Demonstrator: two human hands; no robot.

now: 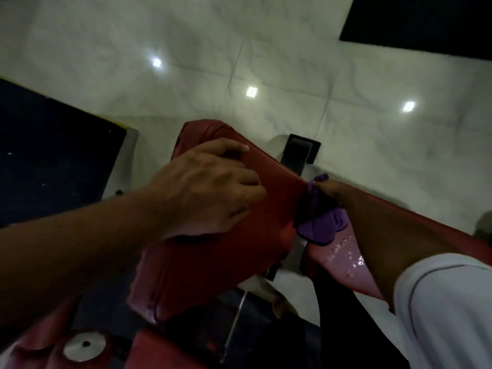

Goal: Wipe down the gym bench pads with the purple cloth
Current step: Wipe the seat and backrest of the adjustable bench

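step: mid-wipe, working the side edge of the red bench pad
left hand: fingers curled over the pad's top, steadying it
right hand: gripping the purple cloth, pressed against the pad's edge in the gap beside the second pad
next: probably drag the cloth along that edge, then hit the wet-looking second pad
writing: none readable, too dark

bare left forearm, white short sleeve (thin dark seam line) on the right
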